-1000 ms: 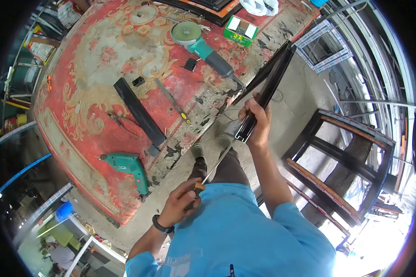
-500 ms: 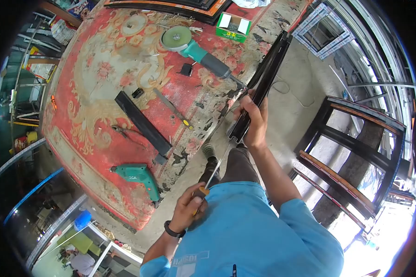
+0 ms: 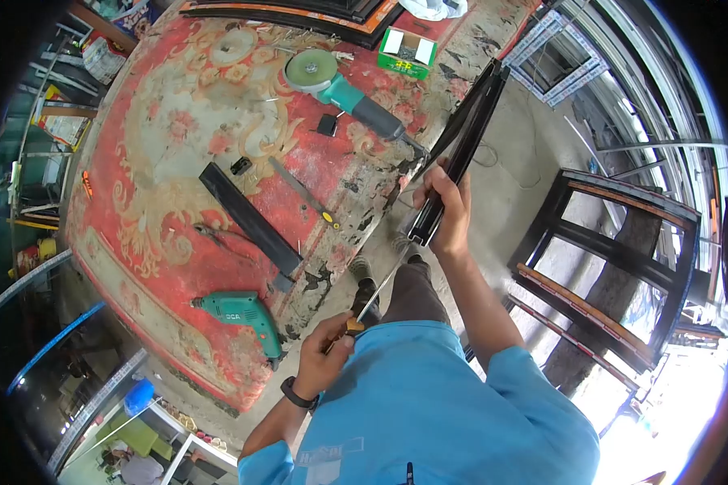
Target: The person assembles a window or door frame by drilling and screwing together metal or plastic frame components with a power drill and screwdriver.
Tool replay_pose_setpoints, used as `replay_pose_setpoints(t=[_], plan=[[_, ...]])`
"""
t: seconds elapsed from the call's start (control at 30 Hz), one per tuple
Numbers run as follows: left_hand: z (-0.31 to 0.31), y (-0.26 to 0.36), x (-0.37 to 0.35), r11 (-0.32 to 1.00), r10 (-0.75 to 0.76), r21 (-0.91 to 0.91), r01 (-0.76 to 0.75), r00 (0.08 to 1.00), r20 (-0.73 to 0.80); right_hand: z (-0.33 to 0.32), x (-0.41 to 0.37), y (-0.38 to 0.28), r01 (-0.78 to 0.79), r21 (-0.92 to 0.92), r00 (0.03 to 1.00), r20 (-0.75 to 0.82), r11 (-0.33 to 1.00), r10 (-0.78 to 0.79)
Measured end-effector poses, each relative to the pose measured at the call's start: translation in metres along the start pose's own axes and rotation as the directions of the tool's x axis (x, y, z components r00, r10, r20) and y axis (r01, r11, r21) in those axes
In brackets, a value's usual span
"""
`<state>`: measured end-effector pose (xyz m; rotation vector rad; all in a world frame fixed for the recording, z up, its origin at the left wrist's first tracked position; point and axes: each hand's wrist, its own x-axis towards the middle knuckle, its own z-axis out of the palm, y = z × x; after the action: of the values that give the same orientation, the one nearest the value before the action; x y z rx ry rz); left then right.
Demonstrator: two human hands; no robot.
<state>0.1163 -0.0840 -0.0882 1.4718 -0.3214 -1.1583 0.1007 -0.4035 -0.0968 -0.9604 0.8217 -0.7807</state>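
Note:
My left hand (image 3: 322, 356), with a dark band on its wrist, is closed around the orange-and-black handle of a screwdriver (image 3: 378, 292). Its long metal shaft points up and right, the tip right at the near end of a black window-frame profile (image 3: 466, 153). My right hand (image 3: 451, 212) grips that profile close to its lower end, thumb on top. The long piece slants away from me past the table's edge, and a second dark strip runs along its left side.
A carpet-covered table (image 3: 178, 121) carries an angle grinder (image 3: 348, 97), a green drill (image 3: 239, 314), a black bar (image 3: 249, 217), a file (image 3: 303, 192), pliers (image 3: 222, 240) and a green box (image 3: 407, 53). Dark frames (image 3: 615, 250) lean at right. A person (image 3: 140, 469) is at lower left.
My left hand has moved slightly up and forward, bringing the screwdriver's tip up to the profile's near end. In my right hand, the profile has tilted a little.

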Motion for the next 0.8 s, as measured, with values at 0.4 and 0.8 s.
replay_pose_setpoints(t=[0.4, 0.8], plan=[[-0.028, -0.003, 0.01, 0.725, -0.141, -0.622, 0.295, 0.948, 0.286, 0.006, 0.001, 0.011, 0.012, -0.009, 1.0, -0.027, 1.0, -0.012], [-0.029, -0.001, 0.005, 0.329, -0.291, -0.772, 0.544, 0.836, 0.465, 0.008, -0.001, 0.005, 0.022, 0.007, 1.0, -0.02, 1.0, -0.022]])
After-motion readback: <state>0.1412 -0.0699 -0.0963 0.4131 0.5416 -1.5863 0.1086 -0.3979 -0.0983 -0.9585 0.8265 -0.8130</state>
